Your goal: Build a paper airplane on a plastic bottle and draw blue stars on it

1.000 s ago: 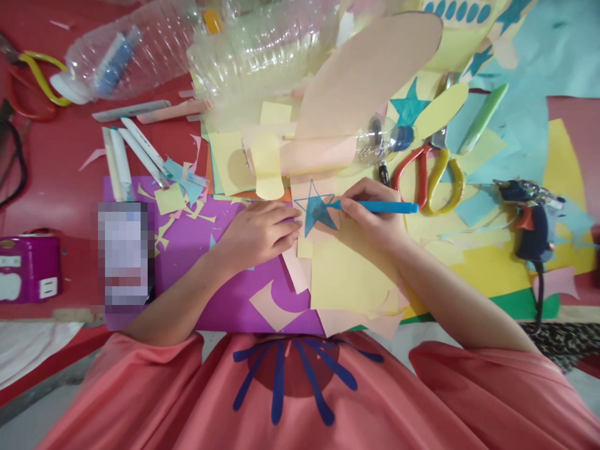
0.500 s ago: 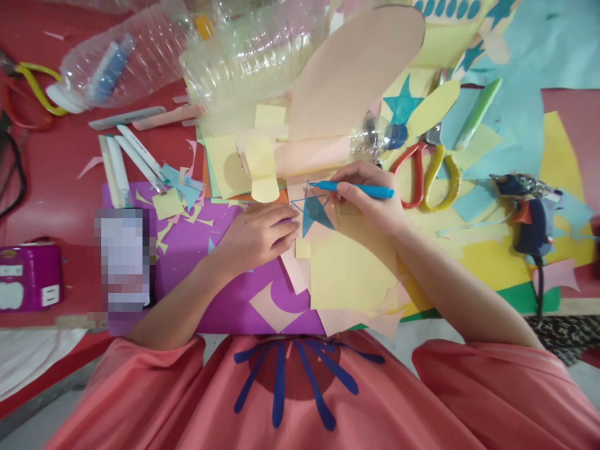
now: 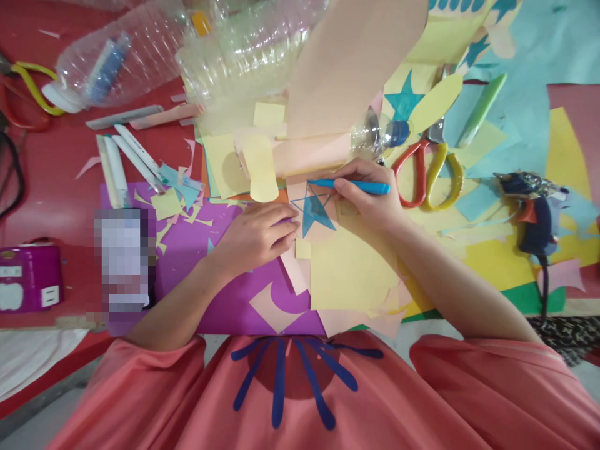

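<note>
We've got the blue felt-tip marker (image 3: 379,187) pinched in our right hand (image 3: 375,204), its tip right at the top point of the part-coloured star (image 3: 316,214) on the peach paper (image 3: 296,189) between our hands, and our left hand (image 3: 260,231) lies palm-down, fingers loosely extended, at that paper's left edge.

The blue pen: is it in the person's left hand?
No, the right hand holds the blue pen, while the left hand lies beside the partly coloured star.
</note>
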Demonstrator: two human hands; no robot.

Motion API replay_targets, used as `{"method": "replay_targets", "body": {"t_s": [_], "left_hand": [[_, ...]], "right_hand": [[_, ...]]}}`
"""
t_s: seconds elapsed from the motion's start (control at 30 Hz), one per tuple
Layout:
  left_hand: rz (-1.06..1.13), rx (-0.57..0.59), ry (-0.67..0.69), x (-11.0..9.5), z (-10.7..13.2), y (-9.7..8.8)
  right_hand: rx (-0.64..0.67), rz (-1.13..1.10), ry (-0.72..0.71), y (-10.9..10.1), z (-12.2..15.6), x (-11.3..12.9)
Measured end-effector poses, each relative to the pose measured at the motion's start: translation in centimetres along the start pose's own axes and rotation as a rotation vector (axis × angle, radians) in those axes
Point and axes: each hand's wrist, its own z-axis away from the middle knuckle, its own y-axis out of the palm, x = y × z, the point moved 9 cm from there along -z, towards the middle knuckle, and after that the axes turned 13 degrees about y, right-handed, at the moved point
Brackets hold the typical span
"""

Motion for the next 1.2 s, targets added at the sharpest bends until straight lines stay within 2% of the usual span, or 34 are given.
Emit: {"method": "replay_targets", "body": {"t_s": [0.23,0.63,1.2], "left_hand": [[0.032,0.036,-0.027,0.25,0.27,0.53],[0.017,0.005,-0.009,0.14,0.23,0.40],[-0.009,0.018,0.000,0.13,0.21,0.41]], "right_hand": [[0.023,0.001,-0.041,0.18,-0.03,-0.13],[0.033,-0.019,-0.067,0.30,0.14,-0.02],[0.075,0.042,-0.045,0.52,0.35,0.11]]}}
